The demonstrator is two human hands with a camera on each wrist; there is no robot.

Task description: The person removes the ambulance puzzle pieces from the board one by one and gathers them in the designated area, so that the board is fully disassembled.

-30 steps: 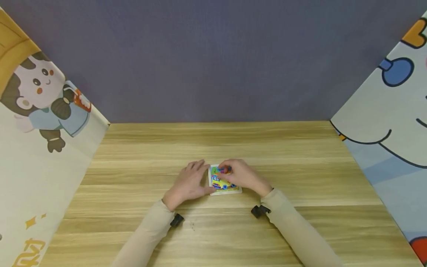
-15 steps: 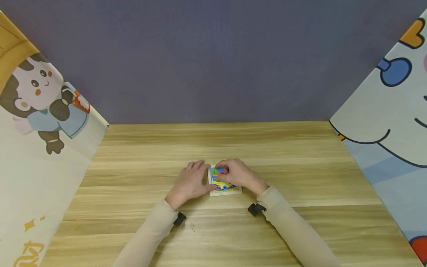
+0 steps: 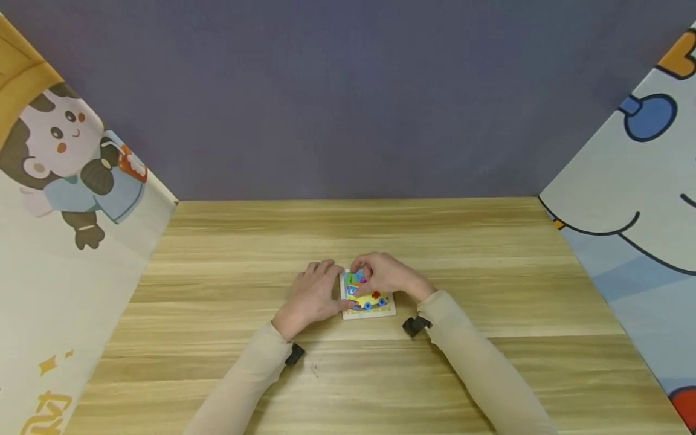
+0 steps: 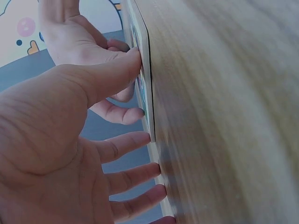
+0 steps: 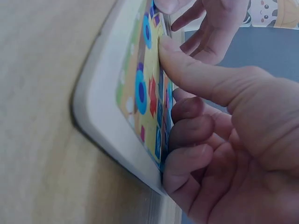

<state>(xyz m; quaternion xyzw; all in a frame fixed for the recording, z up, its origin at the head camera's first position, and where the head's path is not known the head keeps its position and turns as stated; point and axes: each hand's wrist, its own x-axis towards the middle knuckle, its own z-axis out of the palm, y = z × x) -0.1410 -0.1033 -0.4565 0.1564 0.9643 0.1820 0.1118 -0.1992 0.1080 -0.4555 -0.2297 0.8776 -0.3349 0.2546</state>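
A small white-rimmed puzzle board (image 3: 375, 313) lies flat on the table, its picture a yellow ambulance with a red cross and blue wheels. Spread along the board's left side, my left hand (image 3: 312, 297) rests its thumb on the near left corner area. Its fingers reach past the far left corner, nearly straight, in the left wrist view. Over the upper part of the picture is my right hand (image 3: 390, 278). Its thumb (image 5: 201, 77) presses on the picture, and its bent fingers (image 5: 187, 133) touch the far side. No loose piece shows between them; part of the picture is hidden.
The wood-grain table (image 3: 244, 241) surrounds the board. A dark grey panel (image 3: 348, 103) stands behind it. Cartoon-printed panels rise at the left (image 3: 60, 254) and right (image 3: 620, 199). Each wrist wears a black camera mount.
My right hand has shifted slightly away and its fingers have moved over the picture, uncovering the red cross. A coloured patch earlier seen between its fingers no longer shows there. The left hand stays nearly still.
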